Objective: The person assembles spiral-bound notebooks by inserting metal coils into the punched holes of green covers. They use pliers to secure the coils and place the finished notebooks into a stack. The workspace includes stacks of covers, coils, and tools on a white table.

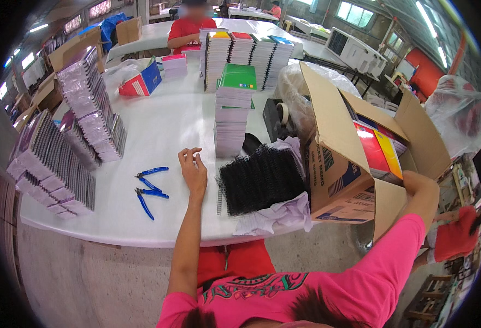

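Note:
My left hand point(193, 168) lies on the white tabletop, its fingers apart and holding nothing. To its right is a heap of black spiral binding coils point(259, 180) on crumpled white paper point(276, 216). Two blue-handled wire cutters point(156, 171) point(146, 208) lie to its left. Beyond the hand rises a tall stack of green-covered notepads point(231, 128). My right arm point(422, 188) reaches into an open cardboard box point(336, 183) at the right. Red and yellow notepads point(365, 147) show inside it. Box and arm hide my right hand's fingers.
Tall stacks of spiral-bound pads point(49, 158) crowd the table's left side. More spiral notebooks point(246, 57) stand at the far middle, near a seated person in red point(192, 27). A tape dispenser point(276, 117) sits behind the coils. Another person in red point(456, 235) is at the right.

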Demonstrator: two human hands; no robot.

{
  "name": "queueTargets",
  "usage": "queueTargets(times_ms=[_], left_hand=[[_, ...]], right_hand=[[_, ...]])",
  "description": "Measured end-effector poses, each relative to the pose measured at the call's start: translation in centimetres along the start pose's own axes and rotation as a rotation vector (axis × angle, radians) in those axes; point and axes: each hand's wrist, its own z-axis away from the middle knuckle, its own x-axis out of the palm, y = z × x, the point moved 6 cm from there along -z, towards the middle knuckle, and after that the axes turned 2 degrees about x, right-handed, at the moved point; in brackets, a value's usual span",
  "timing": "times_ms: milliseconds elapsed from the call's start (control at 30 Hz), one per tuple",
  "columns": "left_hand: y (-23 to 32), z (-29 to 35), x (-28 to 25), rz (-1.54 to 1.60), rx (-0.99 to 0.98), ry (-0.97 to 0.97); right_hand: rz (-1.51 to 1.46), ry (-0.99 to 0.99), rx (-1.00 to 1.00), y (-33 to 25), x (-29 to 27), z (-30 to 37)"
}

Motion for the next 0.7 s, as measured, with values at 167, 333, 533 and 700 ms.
queueTargets(times_ms=[167,333,533,700], left_hand=[[0.1,0.0,0.2,0.000,-0.010,-0.003],[-0.5,0.2,-0.5,-0.010,-0.029,0.011],[-0.8,0.1,0.0,0.002,-0.033,-0.004],[-0.9,0.0,-0.2,0.013,-0.018,0.004]], right_hand=[[-0.006,0.011,0.014,0.5,-0.2,0.3],[-0.005,0.001,-0.011,-0.3,-0.4,-0.4],[-0.011,-0.003,0.003,-0.2,-0.2,-0.1],[-0.013,-0.004,-0.001,-0.2,-0.1,-0.2]])
